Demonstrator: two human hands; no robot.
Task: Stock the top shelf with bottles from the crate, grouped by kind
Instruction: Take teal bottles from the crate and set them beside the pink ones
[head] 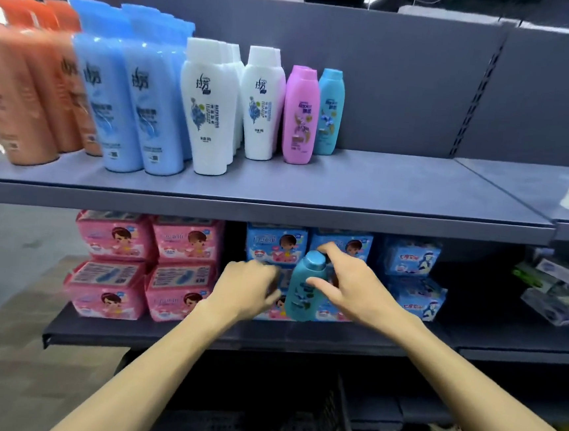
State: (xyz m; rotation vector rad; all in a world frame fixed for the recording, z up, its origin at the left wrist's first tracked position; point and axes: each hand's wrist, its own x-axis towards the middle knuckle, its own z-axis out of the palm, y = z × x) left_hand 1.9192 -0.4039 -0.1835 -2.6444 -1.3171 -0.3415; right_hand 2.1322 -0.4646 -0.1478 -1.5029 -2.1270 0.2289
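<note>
In front of the lower shelf, just under the front edge of the grey metal top shelf [399, 187], the right hand [349, 286] grips a small teal plastic bottle [305, 287] with a rounded cap of the same colour. The thumb is curled onto the printed label face and the index finger reaches up beside the cap. The bottle is held cap up, close to vertical, and touches no shelf.

The left hand [246, 287] sits just to the left of that bottle with its fingers curled toward it. Motion blur hides the fingertips, so contact with the bottle cannot be determined, nor whether the hand holds anything.

The top shelf carries upright bottles in groups. From left to right:
- tall orange plastic bottles [29, 90], blurred;
- tall light blue plastic bottles [138, 99];
- white plastic bottles with flower labels [213, 106];
- shorter pink plastic bottles [300, 117];
- one teal shelf bottle [329, 112], matching the held one, standing just right of the pink group and slightly further back.

The lower shelf behind the hands holds stacked pink soft packs [114, 262] at left and blue soft packs [413, 257] at right.

A black plastic mesh crate [257, 429] lies at the bottom of the view, between the forearms. Its contents cannot be made out.
</note>
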